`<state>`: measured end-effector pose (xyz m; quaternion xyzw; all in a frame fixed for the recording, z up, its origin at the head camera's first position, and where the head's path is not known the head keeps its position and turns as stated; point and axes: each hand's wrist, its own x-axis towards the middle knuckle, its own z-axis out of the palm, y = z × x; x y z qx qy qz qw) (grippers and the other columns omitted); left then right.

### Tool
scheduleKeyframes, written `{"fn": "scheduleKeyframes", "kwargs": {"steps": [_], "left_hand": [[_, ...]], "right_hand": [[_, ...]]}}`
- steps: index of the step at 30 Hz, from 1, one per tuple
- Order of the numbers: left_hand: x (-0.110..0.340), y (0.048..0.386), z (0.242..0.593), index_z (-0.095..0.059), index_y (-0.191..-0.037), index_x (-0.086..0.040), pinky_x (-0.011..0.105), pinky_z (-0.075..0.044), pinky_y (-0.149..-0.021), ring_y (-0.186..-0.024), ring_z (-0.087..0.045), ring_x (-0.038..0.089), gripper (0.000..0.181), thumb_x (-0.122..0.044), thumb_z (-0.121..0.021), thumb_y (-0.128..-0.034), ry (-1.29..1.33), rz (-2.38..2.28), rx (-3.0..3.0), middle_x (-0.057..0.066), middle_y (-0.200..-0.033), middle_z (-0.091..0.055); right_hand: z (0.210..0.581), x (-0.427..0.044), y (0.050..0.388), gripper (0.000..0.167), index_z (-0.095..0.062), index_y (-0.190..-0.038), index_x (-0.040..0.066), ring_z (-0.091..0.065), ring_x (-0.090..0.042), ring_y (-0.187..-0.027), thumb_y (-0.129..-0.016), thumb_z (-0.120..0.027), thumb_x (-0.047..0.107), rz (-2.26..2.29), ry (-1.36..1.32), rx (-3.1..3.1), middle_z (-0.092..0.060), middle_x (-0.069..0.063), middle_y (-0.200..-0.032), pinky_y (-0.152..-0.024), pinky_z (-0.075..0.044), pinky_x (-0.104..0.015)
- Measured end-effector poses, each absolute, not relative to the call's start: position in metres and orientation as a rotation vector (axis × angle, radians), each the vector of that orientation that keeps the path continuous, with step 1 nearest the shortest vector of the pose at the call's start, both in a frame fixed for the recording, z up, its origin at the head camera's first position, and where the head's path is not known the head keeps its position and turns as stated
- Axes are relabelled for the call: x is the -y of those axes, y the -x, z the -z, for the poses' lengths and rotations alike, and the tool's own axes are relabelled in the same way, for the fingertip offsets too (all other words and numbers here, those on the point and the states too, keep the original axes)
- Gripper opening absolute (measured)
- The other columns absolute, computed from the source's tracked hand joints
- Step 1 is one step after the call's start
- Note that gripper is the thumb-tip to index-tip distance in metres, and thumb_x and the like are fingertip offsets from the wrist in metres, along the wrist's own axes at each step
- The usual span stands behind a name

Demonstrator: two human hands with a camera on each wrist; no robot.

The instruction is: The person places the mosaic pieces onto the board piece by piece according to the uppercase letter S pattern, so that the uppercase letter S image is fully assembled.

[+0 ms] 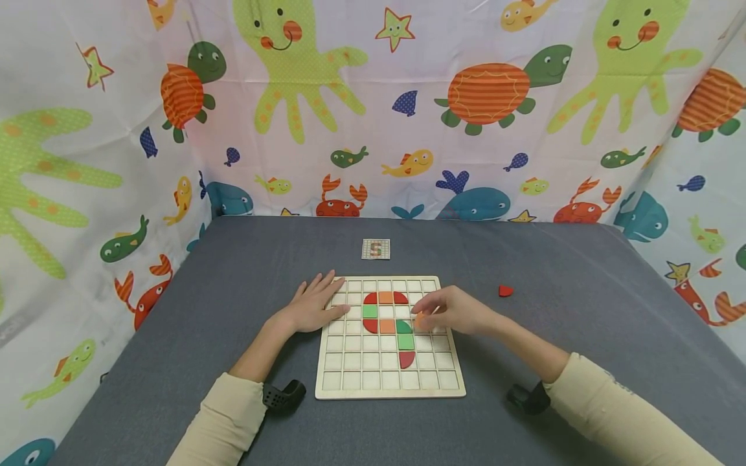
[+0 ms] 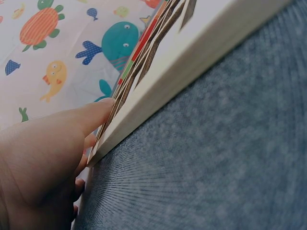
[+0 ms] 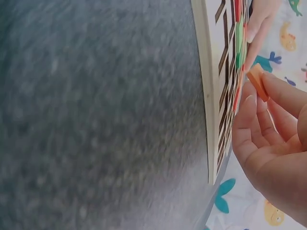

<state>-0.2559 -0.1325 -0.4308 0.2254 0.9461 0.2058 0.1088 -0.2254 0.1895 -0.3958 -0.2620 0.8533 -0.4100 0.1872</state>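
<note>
A square wooden grid board (image 1: 390, 393) lies on the grey cloth. Red, orange and green flat pieces sit in its cells, among them a green square (image 1: 406, 342) and a red rounded piece (image 1: 406, 359). My left hand (image 1: 310, 305) rests on the board's upper left edge with fingers extended; in the left wrist view its thumb (image 2: 93, 115) lies on the rim. Over the right part of the board, my right hand (image 1: 453, 310) pinches a small orange block (image 3: 257, 81) between thumb and fingers. The fingers partly cover the cells beneath.
A red rounded piece (image 1: 505, 291) lies on the cloth right of the board. Behind the board is a small pattern card (image 1: 375, 249) with a similar grid figure. A printed sea-animal curtain (image 1: 373, 84) encloses the table's back and sides.
</note>
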Motion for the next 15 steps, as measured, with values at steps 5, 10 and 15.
{"fn": "scheduleKeyframes", "kwargs": {"steps": [5,10,15], "left_hand": [[0.133,0.255,0.430,-0.023,-0.152,-0.009,0.058,-0.002,-0.110,-0.143,-0.005,0.037,0.072,-0.047,-0.049,-0.0972,-0.674,-0.607,-2.780,0.015,-0.157,-0.012],[0.133,0.255,0.430,-0.023,-0.153,-0.009,0.058,-0.002,-0.110,-0.143,-0.005,0.037,0.072,-0.047,-0.048,-0.0973,-0.674,-0.604,-2.778,0.015,-0.157,-0.012],[0.132,0.255,0.430,-0.023,-0.152,-0.009,0.058,-0.002,-0.110,-0.143,-0.005,0.037,0.072,-0.047,-0.048,-0.0971,-0.674,-0.606,-2.777,0.015,-0.157,-0.012]], "right_hand": [[0.396,-0.181,0.222,0.026,-0.070,-0.110,0.003,-0.061,-0.020,-0.088,-0.087,-0.072,0.015,1.158,0.798,-2.367,-0.066,-0.002,-0.096,-0.077,-0.050,-0.034],[0.395,-0.172,0.217,0.023,-0.070,-0.108,0.000,-0.061,-0.020,-0.082,-0.087,-0.071,0.011,1.186,0.842,-2.326,-0.066,-0.002,-0.090,-0.074,-0.051,-0.031],[0.393,-0.166,0.214,0.024,-0.069,-0.108,0.000,-0.062,-0.020,-0.082,-0.087,-0.071,0.012,1.198,0.824,-2.297,-0.066,-0.002,-0.089,-0.073,-0.051,-0.032]]}}
